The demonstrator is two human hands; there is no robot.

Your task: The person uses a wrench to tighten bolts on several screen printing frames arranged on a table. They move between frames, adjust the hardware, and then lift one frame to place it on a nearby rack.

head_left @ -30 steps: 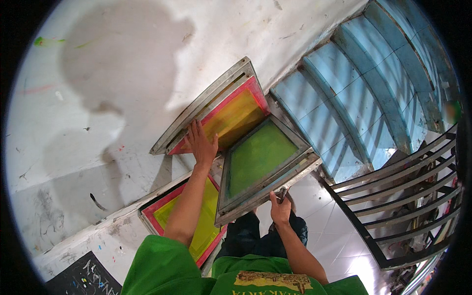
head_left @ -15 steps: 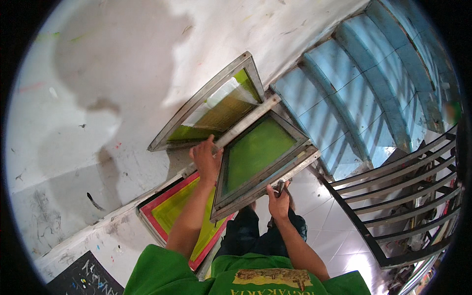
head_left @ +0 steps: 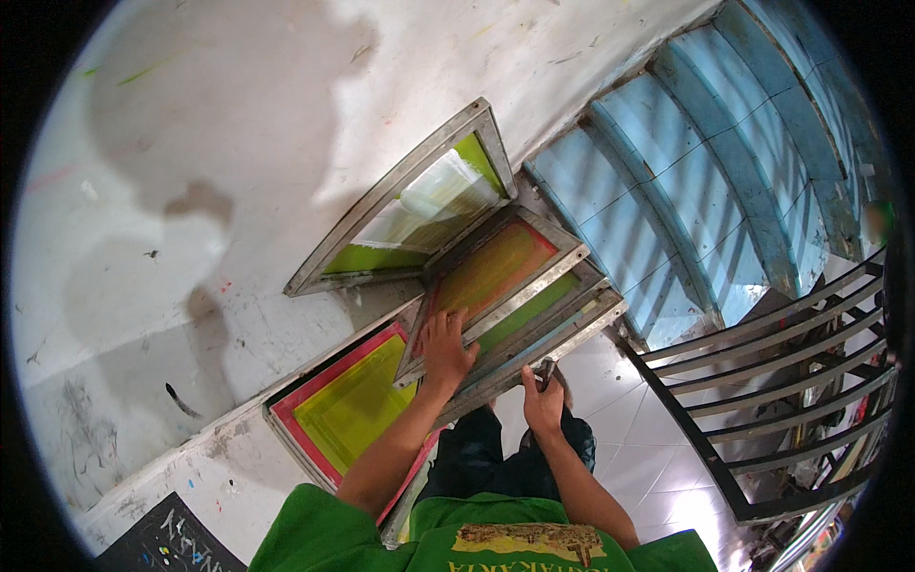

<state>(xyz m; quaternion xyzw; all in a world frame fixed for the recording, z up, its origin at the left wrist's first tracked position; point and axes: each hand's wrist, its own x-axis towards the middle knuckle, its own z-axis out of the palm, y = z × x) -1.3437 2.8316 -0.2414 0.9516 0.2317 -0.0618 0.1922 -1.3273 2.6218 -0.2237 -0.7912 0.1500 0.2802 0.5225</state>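
Note:
My left hand (head_left: pixel 446 353) grips the near edge of a silk-screen frame (head_left: pixel 500 253) with reddish-yellow mesh, which tilts toward me; its fingers lie over the mesh side. Below it, another silk-screen frame (head_left: pixel 534 367) with green mesh leans back, partly covered. My right hand (head_left: pixel 543 400) is closed round a small dark object (head_left: pixel 545 370) of a kind I cannot make out, with its thumb against the lower frame's edge. Behind both, a third silk-screen frame (head_left: pixel 376 195) with yellow-green mesh and a pale patch leans on the wall.
Left of my legs rests a screen frame (head_left: pixel 334 405) with a pink border and yellow mesh. A paint-spotted black board (head_left: pixel 172 539) lies at lower left. Blue tiled stairs (head_left: pixel 658 162) rise at far right, with a dark metal railing (head_left: pixel 762 419) nearer me. The wall (head_left: pixel 238 95) is white and stained.
The reddish-mesh frame has tipped forward from the back frame toward me, with my left hand on its edge, and covers part of the green one. My right hand has barely moved.

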